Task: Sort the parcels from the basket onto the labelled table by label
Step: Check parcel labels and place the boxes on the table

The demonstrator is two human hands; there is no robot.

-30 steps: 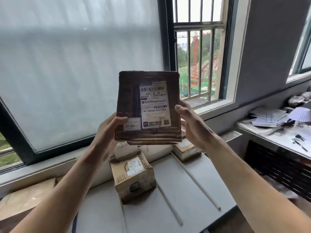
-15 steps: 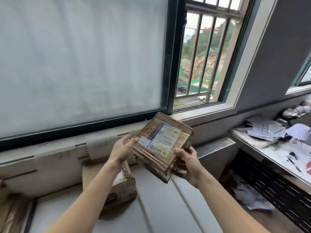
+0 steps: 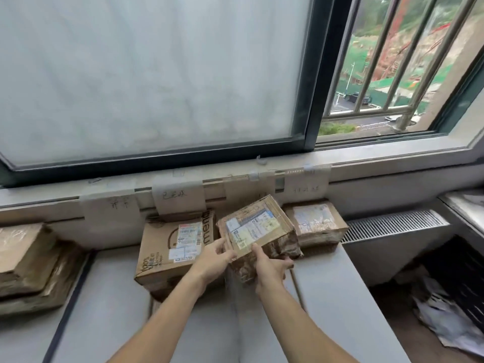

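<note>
Above the grip (image 3: 269, 267) and to its left, a large frosted pane (image 3: 157, 74) fills most of the window. Above it to the right, the window is open behind metal bars (image 3: 408, 61). Far outside, dark cars (image 3: 357, 97) stand near a green fence (image 3: 392, 96). Right of the grip, a ribbed radiator grille (image 3: 392, 226) lies below the sill (image 3: 392, 159). Lower right, crumpled papers (image 3: 450, 323) lie on the floor.

Recorded through one wide-angle head-worn camera, faced forward and down toward the window (image 3: 157, 74) wall, set near enough to catch left hand (image 3: 213, 260), right hand (image 3: 271, 268) and parcel (image 3: 258, 229) over the table (image 3: 340, 297), forearms (image 3: 170, 323) entering from the bottom edge of frame.
</note>
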